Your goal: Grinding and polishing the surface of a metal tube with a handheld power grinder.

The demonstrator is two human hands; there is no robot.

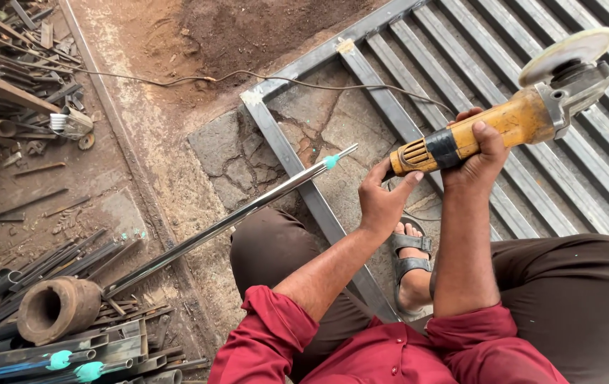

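My right hand (481, 151) is wrapped around the yellow body of an angle grinder (511, 121), held up in the air with its pale disc (566, 53) pointing up and to the right. My left hand (383, 199) touches the grinder's rear end by the vents, fingers spread, near where the cord leaves it. Below and to the left, a long shiny steel tube (226, 224) with a teal end plug (331, 161) lies slanted across the grey steel gate frame (283, 153). Neither hand touches the tube.
The gate's grey slats (532, 199) fill the right side, on stone paving. A thin cable (176, 80) runs over the dirt. At left lie a pile of scrap rods, gears and a rusty pipe flange (59, 309). My sandalled foot (411, 267) rests by the frame.
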